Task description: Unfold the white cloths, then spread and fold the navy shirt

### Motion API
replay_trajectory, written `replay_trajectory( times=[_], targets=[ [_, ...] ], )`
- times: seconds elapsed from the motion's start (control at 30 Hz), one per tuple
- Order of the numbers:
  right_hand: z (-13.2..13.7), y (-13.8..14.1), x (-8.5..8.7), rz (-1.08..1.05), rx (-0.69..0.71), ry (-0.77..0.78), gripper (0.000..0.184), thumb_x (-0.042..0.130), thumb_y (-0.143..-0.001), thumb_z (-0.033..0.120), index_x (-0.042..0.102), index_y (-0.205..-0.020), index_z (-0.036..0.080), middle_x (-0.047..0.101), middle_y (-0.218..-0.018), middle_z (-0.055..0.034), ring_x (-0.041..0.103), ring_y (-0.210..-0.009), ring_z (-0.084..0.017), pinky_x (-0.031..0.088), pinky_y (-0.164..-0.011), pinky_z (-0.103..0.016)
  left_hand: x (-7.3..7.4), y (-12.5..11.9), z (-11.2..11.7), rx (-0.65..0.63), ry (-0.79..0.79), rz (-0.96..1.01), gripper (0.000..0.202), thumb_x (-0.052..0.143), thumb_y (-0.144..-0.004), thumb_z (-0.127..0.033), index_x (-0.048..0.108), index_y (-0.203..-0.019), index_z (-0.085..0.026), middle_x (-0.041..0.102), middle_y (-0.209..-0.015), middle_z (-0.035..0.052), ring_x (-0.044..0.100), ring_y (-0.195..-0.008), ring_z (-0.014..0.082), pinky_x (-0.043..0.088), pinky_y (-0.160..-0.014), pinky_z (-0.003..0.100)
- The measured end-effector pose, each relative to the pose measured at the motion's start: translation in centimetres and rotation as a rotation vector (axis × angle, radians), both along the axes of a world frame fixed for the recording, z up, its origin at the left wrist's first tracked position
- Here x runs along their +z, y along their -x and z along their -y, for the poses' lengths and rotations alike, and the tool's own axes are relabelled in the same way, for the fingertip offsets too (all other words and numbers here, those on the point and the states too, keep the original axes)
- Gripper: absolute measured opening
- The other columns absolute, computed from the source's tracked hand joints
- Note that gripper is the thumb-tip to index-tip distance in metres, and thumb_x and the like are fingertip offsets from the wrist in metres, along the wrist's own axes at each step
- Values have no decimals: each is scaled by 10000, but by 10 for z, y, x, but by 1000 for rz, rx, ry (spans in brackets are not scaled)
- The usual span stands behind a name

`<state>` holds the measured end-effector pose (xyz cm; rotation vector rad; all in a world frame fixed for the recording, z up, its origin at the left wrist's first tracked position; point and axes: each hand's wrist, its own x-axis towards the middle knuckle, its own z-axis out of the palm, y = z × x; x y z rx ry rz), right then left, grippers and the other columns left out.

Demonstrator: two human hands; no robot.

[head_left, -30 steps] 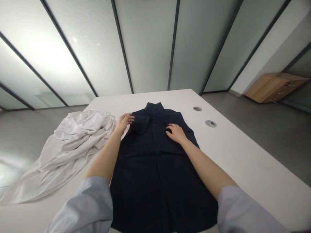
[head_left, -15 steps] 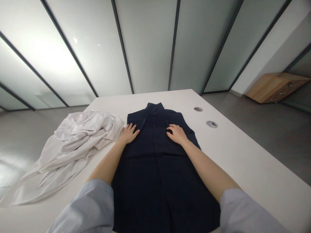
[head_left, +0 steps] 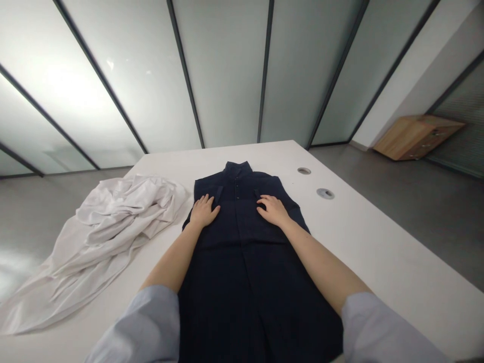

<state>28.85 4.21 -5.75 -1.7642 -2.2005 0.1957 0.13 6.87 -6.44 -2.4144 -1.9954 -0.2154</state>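
Head view: I've got the navy shirt (head_left: 242,262) laid flat and front up down the centre of the frame. It lies on the white worktop (head_left: 378,252), with the collar (head_left: 237,169) at the far end and the hem running out under the bottom edge. My left hand (head_left: 204,210) is open, palm down with fingers spread, pressing the chest just left of the button placket (head_left: 237,189). My right hand (head_left: 273,209) is also flat and open, on the chest just right of it. Neither hand grips anything; both simply lie on the cloth. The sleeves don't show, and I can't tell how they are tucked.

I read this as flattening the chest panel. Done well, I'd say it wants whole palms rather than fingertips, with equal weight on both sides so the placket runs straight down the middle. The strokes should run outward from the placket to the side edges, then down towards the hem, gliding over the fabric rather than dragging it into ridges.

The crumpled white garment (head_left: 109,227) lies at the left of the frame, its near folds just beside the shirt's shoulder. A wide left-hand sweep could catch it, so that stroke should end at the shirt's edge. The two cable grommets (head_left: 303,171) at upper right of the worktop sit apart from the cloth, so I see no snag there.
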Motion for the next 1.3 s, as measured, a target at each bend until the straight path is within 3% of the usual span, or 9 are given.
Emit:
replay_trajectory(
  times=[0.27, 0.37, 0.47, 0.57, 0.67, 0.87, 1.03, 1.13, 1.3],
  targets=[
    [-2, -2, -5, -44, 6, -69, 314, 511, -896, 301, 666, -1150, 203, 574, -1357, -100, 509, -1248, -258, 410, -1022, -421, 1, 4, 1, -107, -46, 87, 584, 418, -923, -432, 445, -1428, -142, 414, -1512, 109, 336, -1416, 252, 276, -1161, 387],
    [-5, -6, -4, -90, -83, -184, 333, 445, -906, 243, 665, -1148, 180, 616, -1293, -116, 540, -1212, -247, 408, -1031, -404, 1, 3, 2, -99, -63, 115, 560, 395, -933, -409, 482, -1395, -104, 448, -1485, 127, 354, -1408, 234, 279, -1163, 356],
    [-7, -12, -6, -55, -201, -256, 412, 396, -913, 222, 608, -1259, 152, 556, -1374, -139, 454, -1309, -280, 352, -1077, -454, 2, 2, 3, -76, -85, 106, 556, 365, -945, -400, 489, -1391, -92, 438, -1489, 141, 358, -1406, 237, 274, -1162, 363],
    [-10, -17, -14, 60, -260, -130, 507, 372, -940, 294, 482, -1408, 132, 404, -1509, -155, 317, -1407, -323, 283, -1111, -505, 1, 1, 4, -72, -29, 52, 612, 379, -939, -474, 421, -1453, -145, 345, -1547, 127, 277, -1442, 285, 260, -1158, 434],
    [-14, -19, -24, 125, -283, 29, 581, 313, -968, 427, 421, -1458, 136, 346, -1539, -172, 285, -1420, -343, 247, -1121, -534, -1, 0, 3, -48, 54, 3, 658, 358, -937, -543, 370, -1489, -185, 289, -1572, 120, 232, -1456, 309, 239, -1156, 466],
    [-19, -21, -31, 125, -298, 34, 615, 262, -973, 495, 407, -1474, 169, 339, -1542, -172, 276, -1421, -358, 224, -1114, -576, 0, -3, 3, -32, 75, -4, 670, 338, -938, -561, 355, -1500, -199, 277, -1578, 114, 234, -1454, 319, 229, -1156, 470],
    [-10, -19, -24, 196, -288, 89, 639, 289, -973, 516, 394, -1482, 144, 326, -1542, -197, 295, -1405, -391, 241, -1104, -567, 3, -8, 15, -24, 121, -51, 694, 289, -947, -561, 335, -1505, -151, 261, -1576, 160, 228, -1453, 333, 240, -1141, 489],
    [-1, -20, -11, 237, -238, 119, 620, 351, -956, 513, 449, -1447, 147, 390, -1497, -226, 386, -1345, -421, 326, -1032, -593, 9, -6, 25, -40, 133, -84, 705, 308, -933, -579, 358, -1492, -152, 297, -1559, 178, 274, -1433, 349, 294, -1106, 488],
    [-6, -26, 23, 274, -155, 192, 466, 318, -975, 378, 696, -1163, 182, 681, -1149, -187, 627, -1081, -357, 428, -932, -518, 41, 2, 18, -96, 320, -129, 643, 492, -820, -637, 605, -1285, -207, 612, -1299, 175, 579, -1173, 368, 456, -940, 450]
  ],
)
